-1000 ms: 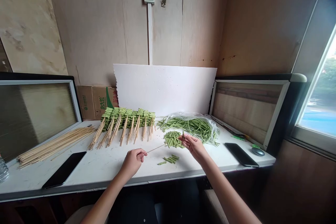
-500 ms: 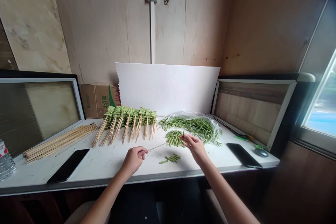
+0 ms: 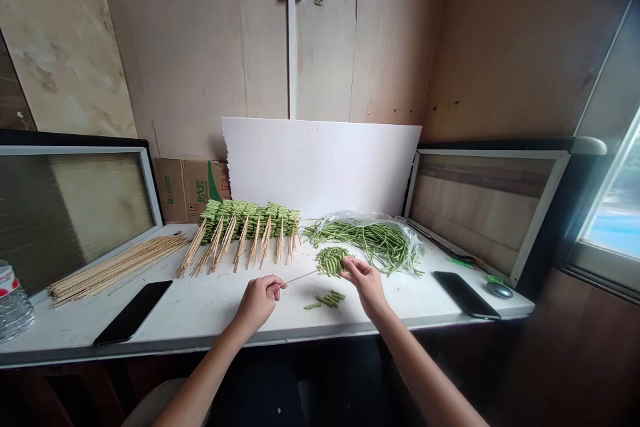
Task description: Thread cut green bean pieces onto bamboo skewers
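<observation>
Over the table (image 3: 200, 310), the left hand (image 3: 259, 300) pinches a skewer (image 3: 303, 277); the right hand (image 3: 365, 281) is half-curled, hold unclear.

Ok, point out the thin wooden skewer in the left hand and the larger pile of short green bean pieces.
Thin wooden skewer (image 3: 302, 277): head view, middle of visible shaft.
Larger green bean pile (image 3: 330, 261): head view, its middle.

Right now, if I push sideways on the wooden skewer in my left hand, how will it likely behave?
The wooden skewer looks straight, so it is probably fairly stiff. Being so thin, it is likely light and may flex or snap. Pinched by the left hand, it could pivot.
</observation>
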Available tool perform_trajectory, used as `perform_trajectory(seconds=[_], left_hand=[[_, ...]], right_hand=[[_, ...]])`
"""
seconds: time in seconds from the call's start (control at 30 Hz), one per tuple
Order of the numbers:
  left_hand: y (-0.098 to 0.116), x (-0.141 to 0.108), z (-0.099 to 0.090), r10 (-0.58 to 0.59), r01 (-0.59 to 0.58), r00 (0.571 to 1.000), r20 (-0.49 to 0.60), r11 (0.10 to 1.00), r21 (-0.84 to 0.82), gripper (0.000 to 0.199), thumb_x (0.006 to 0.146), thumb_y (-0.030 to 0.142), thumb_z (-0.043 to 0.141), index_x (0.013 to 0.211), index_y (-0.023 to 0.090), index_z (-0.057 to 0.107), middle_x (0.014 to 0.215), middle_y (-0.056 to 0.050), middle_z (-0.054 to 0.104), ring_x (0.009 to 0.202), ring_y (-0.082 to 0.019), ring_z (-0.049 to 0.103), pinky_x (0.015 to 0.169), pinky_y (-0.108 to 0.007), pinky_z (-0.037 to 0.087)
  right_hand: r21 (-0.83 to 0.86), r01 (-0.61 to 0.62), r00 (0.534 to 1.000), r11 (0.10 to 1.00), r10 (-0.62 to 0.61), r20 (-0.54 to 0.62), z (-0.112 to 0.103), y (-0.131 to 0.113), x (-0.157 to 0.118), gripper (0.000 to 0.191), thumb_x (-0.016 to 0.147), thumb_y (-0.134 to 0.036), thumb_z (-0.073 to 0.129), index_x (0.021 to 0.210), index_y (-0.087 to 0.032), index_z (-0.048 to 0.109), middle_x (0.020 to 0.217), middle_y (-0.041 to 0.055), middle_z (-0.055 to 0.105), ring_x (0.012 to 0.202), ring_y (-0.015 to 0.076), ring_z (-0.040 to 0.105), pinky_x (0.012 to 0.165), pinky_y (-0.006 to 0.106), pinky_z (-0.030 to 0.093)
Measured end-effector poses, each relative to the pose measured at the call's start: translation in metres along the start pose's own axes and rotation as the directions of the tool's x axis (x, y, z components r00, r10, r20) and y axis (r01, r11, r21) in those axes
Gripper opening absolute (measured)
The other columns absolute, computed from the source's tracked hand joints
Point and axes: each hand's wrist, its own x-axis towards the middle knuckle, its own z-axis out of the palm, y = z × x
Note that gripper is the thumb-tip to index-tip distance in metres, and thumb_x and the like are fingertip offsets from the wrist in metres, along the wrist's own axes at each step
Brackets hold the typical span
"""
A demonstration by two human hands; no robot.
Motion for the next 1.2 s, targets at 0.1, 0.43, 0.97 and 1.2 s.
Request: perform_trajectory(seconds=[0.1, 0.43, 0.97, 1.2], left_hand=[[-0.004, 0.002, -0.002, -0.005, 0.005, 1.000, -0.015, 1.000, 0.011, 0.035, 0.090, 0.031, 0.045, 0.087, 0.017, 0.076, 0.069, -0.004, 0.068, 0.063, -0.019, 0.059, 0.067, -0.030, 0.043], [-0.020, 0.006, -0.006, -0.034, 0.039, 0.996, -0.077, 0.998, 0.057, 0.034, 0.091, 0.032, 0.044, 0.086, 0.018, 0.075, 0.069, -0.003, 0.068, 0.065, -0.020, 0.061, 0.066, -0.029, 0.041], [-0.023, 0.006, -0.003, -0.041, 0.042, 0.997, -0.059, 0.999, 0.016, 0.033, 0.091, 0.035, 0.045, 0.087, 0.019, 0.075, 0.069, -0.003, 0.068, 0.064, -0.020, 0.059, 0.065, -0.029, 0.042], [-0.019, 0.003, -0.001, -0.040, 0.040, 0.999, 0.013, 0.999, -0.004, 0.033, 0.089, 0.034, 0.046, 0.088, 0.018, 0.075, 0.068, -0.003, 0.066, 0.062, -0.020, 0.056, 0.064, -0.029, 0.040]], right_hand=[[-0.023, -0.020, 0.999, 1.000, 0.021, 0.038, -0.002, -0.004, 0.002, 0.038, 0.071, -0.051, 0.088, 0.094, -0.021, 0.082, 0.108, 0.0076, 0.077, 0.102, 0.0278, 0.070, 0.089, 0.041, 0.061], [-0.657, 0.237, 0.951, 0.716, -0.031, 0.309, -0.028, -0.005, 0.002, 0.014, 0.061, -0.033, 0.089, 0.058, -0.027, 0.077, 0.069, 0.0068, 0.074, 0.080, 0.0291, 0.067, 0.088, 0.043, 0.050], [-0.584, 0.231, 0.962, 0.778, -0.093, 0.257, -0.032, -0.008, 0.009, 0.024, 0.071, -0.044, 0.085, 0.083, -0.024, 0.082, 0.084, 0.0088, 0.078, 0.079, 0.0279, 0.069, 0.076, 0.040, 0.054], [-0.151, -0.023, 0.978, 0.988, 0.053, 0.199, -0.036, -0.011, 0.017, 0.041, 0.073, -0.059, 0.084, 0.084, -0.020, 0.077, 0.083, 0.0057, 0.075, 0.082, 0.0238, 0.070, 0.086, 0.038, 0.056]])
